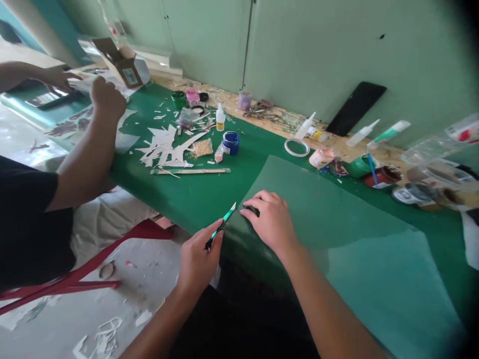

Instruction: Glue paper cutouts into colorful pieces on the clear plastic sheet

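My left hand (pixel 200 254) grips a craft knife (pixel 226 217) with a green and black handle, its blade pointing up and to the right. Just right of the blade, my right hand (pixel 271 219) pinches a small dark piece (pixel 251 210) over the left corner of a large clear sheet (pixel 355 229). The sheet lies on the green table top (pixel 187 194) and spreads to the right under my right forearm. Blade tip and dark piece are close together, with a small gap between them.
White paper scraps (pixel 164 147), a blue paint jar (pixel 231 143) and a glue bottle (pixel 220 117) stand ahead. Paint jars (pixel 382 177) and a tape ring (pixel 297 147) line the back right. A person's arm (pixel 93 134) reaches over the table at left, beside a cardboard box (pixel 121 65).
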{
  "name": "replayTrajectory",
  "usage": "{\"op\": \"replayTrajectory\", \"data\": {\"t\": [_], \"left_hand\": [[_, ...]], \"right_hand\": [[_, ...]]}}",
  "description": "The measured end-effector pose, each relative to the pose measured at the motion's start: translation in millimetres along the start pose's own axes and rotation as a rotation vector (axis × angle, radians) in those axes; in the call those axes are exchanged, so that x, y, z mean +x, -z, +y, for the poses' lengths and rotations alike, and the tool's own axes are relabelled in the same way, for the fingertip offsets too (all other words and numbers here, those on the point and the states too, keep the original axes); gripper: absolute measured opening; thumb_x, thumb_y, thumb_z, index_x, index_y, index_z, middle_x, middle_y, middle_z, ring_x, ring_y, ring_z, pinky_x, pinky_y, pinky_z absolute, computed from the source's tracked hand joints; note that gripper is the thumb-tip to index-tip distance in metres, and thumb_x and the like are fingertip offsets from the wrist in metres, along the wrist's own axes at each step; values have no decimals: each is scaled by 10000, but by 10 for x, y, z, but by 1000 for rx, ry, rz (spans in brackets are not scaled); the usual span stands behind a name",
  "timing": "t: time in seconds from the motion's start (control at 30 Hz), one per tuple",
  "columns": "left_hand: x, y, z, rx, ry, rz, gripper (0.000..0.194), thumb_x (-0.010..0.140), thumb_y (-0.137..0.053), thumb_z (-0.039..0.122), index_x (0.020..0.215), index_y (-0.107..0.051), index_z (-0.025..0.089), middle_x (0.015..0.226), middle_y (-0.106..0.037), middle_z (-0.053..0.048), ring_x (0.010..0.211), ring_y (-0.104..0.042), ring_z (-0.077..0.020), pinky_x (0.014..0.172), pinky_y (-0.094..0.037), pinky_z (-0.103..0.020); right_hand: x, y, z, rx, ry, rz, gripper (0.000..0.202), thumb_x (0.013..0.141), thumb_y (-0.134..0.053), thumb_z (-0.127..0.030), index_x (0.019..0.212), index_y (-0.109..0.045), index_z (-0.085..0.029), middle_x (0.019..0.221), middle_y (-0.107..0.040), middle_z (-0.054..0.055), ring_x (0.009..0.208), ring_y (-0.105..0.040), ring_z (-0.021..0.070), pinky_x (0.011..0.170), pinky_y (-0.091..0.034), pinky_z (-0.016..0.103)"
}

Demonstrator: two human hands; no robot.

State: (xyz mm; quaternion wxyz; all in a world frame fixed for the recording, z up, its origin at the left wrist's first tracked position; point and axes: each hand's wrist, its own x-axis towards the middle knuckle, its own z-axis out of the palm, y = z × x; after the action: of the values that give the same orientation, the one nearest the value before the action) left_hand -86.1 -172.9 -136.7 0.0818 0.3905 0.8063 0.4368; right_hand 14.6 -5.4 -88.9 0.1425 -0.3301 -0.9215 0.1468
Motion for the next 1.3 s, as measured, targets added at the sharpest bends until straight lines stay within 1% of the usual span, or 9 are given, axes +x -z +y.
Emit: {"op": "replayTrajectory", "data": {"t": [0.13, 0.33, 0.43, 0.53, 0.63, 0.9, 1.03, 1.17, 1.3], "left_hand": [[4, 11, 9, -15, -22, 14, 277, 916, -591, 278, 1156, -720, 228, 1081, -765, -36, 972, -727, -195, 834, -572, -289], [2, 17, 0, -52, -15, 19, 279, 921, -589, 278, 1162, -718, 222, 1078, -763, -44, 964, -720, -182, 832, -551, -273], [-11, 35, 22, -34, -49, 11, 287, 928, -580, 280, 1172, -717, 211, 908, -756, -39, 792, -701, -150, 711, -525, -248], [-8, 63, 63, 34, -127, -34, 296, 937, -566, 285, 1184, -715, 221, 688, -634, 5, 577, -578, -107, 565, -439, -234], [21, 88, 102, 89, -193, -73, 289, 939, -560, 285, 1172, -724, 236, 654, -581, 18, 529, -516, -91, 528, -388, -231], [87, 91, 215, 187, -196, -171, 280, 926, -556, 278, 1133, -745, 273, 722, -687, -8, 614, -625, -131, 587, -445, -255], [105, 52, 251, 153, -129, -181, 286, 929, -544, 276, 1134, -743, 265, 864, -754, -33, 731, -691, -168, 641, -508, -274], [86, 29, 259, 109, -92, -183, 284, 926, -539, 267, 1127, -738, 252, 1042, -769, -35, 899, -724, -202, 784, -561, -314], [55, 33, 294, 101, -34, -189, 281, 917, -547, 274, 1129, -730, 254, 1081, -766, -21, 949, -728, -209, 797, -576, -318]], "right_hand": [[10, -70, 40, -4, 52, -1, 121, 932, -623, -258, 866, -723, -239, 954, -690, 22, 934, -602, 212, 774, -376, 350], [26, -184, 92, -61, 105, 13, 122, 961, -529, -192, 901, -634, -176, 963, -668, 58, 877, -607, 213, 727, -330, 338], [40, -214, 148, 49, 76, 57, 142, 965, -501, -182, 870, -607, -183, 936, -663, 52, 853, -598, 208, 725, -332, 329], [47, -214, 178, 169, 47, 89, 175, 967, -476, -185, 829, -584, -192, 902, -652, 51, 828, -588, 209, 723, -350, 323], [49, -202, 182, 251, 27, 100, 185, 961, -470, -198, 804, -567, -199, 885, -643, 53, 808, -581, 213, 729, -367, 325], [26, -166, 212, 479, -71, 252, 245, 990, -410, -324, 835, -554, -201, 829, -644, 64, 784, -593, 206, 712, -418, 311], [5, -150, 212, 498, -64, 241, 252, 990, -426, -338, 835, -569, -201, 801, -658, 54, 750, -600, 191, 689, -415, 295], [-3, -141, 208, 484, -53, 246, 242, 986, -441, -324, 824, -571, -198, 781, -653, 47, 708, -584, 177, 666, -402, 284], [-8, -135, 208, 468, -33, 255, 242, 984, -447, -316, 813, -570, -197, 762, -642, 39, 695, -570, 170, 658, -393, 281]]}}
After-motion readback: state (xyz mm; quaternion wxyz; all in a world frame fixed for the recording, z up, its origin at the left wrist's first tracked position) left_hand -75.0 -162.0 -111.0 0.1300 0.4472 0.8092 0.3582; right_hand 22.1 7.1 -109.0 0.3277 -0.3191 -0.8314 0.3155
